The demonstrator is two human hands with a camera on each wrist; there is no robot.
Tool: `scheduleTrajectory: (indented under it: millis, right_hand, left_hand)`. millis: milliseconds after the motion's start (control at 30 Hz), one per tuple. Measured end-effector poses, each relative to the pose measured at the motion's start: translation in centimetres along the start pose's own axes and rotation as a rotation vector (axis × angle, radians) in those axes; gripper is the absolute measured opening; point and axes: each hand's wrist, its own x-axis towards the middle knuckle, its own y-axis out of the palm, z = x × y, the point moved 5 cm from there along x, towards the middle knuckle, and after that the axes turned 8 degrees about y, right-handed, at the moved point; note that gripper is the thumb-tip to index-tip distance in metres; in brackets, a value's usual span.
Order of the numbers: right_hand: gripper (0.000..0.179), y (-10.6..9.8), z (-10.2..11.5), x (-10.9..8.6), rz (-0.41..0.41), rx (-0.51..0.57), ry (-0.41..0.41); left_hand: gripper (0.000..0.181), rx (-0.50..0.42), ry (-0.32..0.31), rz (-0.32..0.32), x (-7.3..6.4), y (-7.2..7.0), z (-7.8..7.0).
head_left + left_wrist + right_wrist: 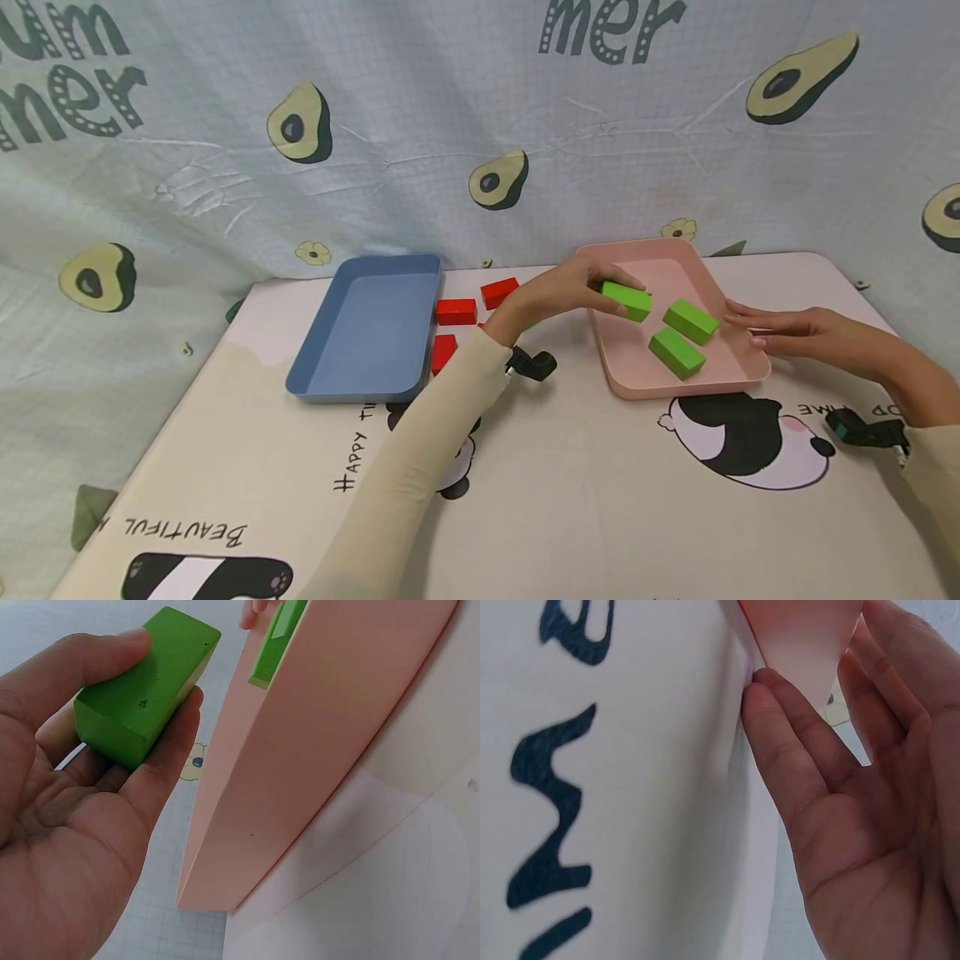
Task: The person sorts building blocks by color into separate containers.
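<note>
A green block (pixel 150 690) is pinched between the thumb and fingers of my left hand (pixel 566 292), held over the left side of the pink tray (pixel 630 379). Two more green blocks, one nearer the front (pixel 677 352) and one behind it (pixel 691 322), lie inside that tray. At the tray's right wall, my right hand (pixel 832 340) touches the rim with fingers extended. In the right wrist view, those fingers (pixel 780 742) rest against the tray's outer side.
A blue tray (pixel 363 329) stands at the left. Between the trays lie several red blocks, among them one beside the blue rim (pixel 456 312) and one farther back (pixel 499 292); my left forearm partly covers this group. A patterned curtain (pixel 420 125) hangs behind the table.
</note>
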Motion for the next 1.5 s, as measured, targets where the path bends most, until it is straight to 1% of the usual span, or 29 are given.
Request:
scheduleTrajectory:
  millis: [67, 333, 533, 633, 700, 833, 1000, 1200, 1367, 1500]
  right_hand:
    - [0.054, 0.0, 0.1, 0.0, 0.002, 0.001, -0.002]
    - [0.052, -0.1, 0.3, 0.0, 0.006, 0.025, -0.016]
    - [0.052, -0.1, 0.4, -0.1, 0.006, 0.034, -0.026]
    - [0.052, -0.1, 0.4, -0.1, 0.006, 0.028, -0.024]
    - [0.052, -0.1, 0.4, -0.1, 0.006, 0.027, -0.029]
    - [0.051, 0.0, 0.4, -0.1, 0.003, 0.030, -0.043]
    - [0.051, -0.1, 0.4, 0.0, -0.010, 0.022, -0.044]
    - [0.052, -0.2, 0.2, -0.1, 0.009, 0.006, -0.037]
    - [0.052, -0.1, 0.1, 0.1, 0.006, 0.008, -0.021]
    - [0.053, -0.1, 0.0, 0.1, 0.003, 0.008, -0.019]
  left_hand:
    - [0.037, -0.004, 0.005, -0.001, 0.2, 0.0, 0.0]
    - [0.041, 0.054, 0.004, -0.009, 0.6, -0.1, -0.3]
    - [0.037, 0.008, -0.016, -0.069, 0.7, -0.2, -0.3]
    - [0.035, 0.007, -0.040, -0.096, 0.6, -0.3, -0.2]
    - [0.036, 0.012, -0.052, -0.103, 0.5, -0.4, -0.2]
    - [0.038, 0.023, -0.065, -0.099, 0.5, -0.4, -0.1]
    - [0.040, 0.063, -0.073, -0.097, 0.7, -0.6, -0.1]
    - [0.041, 0.096, -0.082, -0.092, 0.9, -0.9, 0.1]
    - [0.042, 0.103, -0.088, -0.071, 1.2, -1.0, 0.5]
    - [0.042, 0.094, -0.077, -0.053, 1.5, -1.1, 0.6]
